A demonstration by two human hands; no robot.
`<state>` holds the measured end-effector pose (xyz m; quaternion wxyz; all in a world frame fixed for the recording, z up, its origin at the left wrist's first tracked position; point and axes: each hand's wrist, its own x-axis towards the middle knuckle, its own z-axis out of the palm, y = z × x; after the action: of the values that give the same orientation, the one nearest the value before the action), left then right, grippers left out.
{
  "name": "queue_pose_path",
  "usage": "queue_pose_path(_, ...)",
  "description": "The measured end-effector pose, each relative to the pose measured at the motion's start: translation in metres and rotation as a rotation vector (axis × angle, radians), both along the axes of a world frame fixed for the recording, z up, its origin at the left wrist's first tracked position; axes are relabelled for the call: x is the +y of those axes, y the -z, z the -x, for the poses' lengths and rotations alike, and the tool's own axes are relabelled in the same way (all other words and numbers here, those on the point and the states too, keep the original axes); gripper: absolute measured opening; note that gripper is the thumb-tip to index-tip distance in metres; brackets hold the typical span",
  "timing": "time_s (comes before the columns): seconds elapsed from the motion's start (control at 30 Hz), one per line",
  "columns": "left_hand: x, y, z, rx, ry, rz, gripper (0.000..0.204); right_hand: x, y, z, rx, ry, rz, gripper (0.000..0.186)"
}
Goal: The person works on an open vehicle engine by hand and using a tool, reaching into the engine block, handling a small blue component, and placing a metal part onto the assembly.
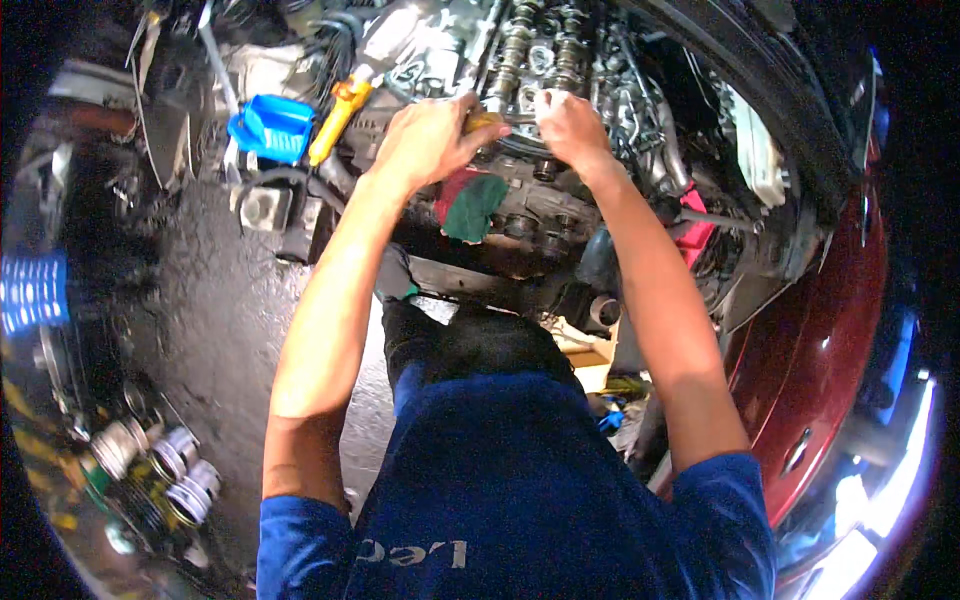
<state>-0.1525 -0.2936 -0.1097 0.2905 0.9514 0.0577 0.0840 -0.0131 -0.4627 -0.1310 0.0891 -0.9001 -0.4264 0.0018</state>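
Over the front of an opened car engine (540, 60), both my hands are raised and closed. My left hand (430, 140) grips the yellow handle of what looks like a screwdriver (484, 122). Its thin shaft points right, to the curled fingers of my right hand (570, 122), which close around its far end; the tip is hidden. Just beyond my hands, two exposed camshafts (510, 50) run away from me. Below them, a red and green cloth (474, 206) hangs on the engine's front.
Left of my hands lie a blue plastic tray (273, 128) and a yellow tool (340, 115). A pink-red piece (694, 228) and a metal wrench (722, 220) lie at the right. The dark red car body (815, 370) borders the right side. Several cans (175, 455) stand at lower left.
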Motion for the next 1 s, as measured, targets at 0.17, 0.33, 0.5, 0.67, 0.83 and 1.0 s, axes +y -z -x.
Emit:
queue_pose_path(0.17,-0.039,0.002,0.007,0.074,-0.068,-0.129,0.053,-0.036,0.08,-0.055,-0.191,-0.17,-0.296,0.028)
queue_pose_path(0.33,-0.112,0.013,0.032,0.148,-0.294,0.313,0.044,-0.011,0.027,-0.043,0.163,-0.277,-0.215,0.024)
queue_pose_path(0.5,-0.174,0.016,0.022,0.18,-0.332,1.132,0.038,-0.007,-0.011,-0.013,0.283,0.141,0.07,0.056)
queue_pose_path(0.67,-0.192,0.011,0.013,0.228,-0.114,1.382,0.044,-0.021,-0.015,-0.024,0.183,-0.06,0.178,0.043)
queue_pose_path(0.83,-0.158,0.023,0.073,0.294,-0.059,1.249,0.046,-0.03,-0.024,-0.055,0.359,-0.357,0.094,0.03)
queue_pose_path(1.0,-0.091,0.095,0.199,0.21,-0.627,1.237,0.047,-0.056,-0.032,-0.064,0.428,-0.111,0.043,0.029)
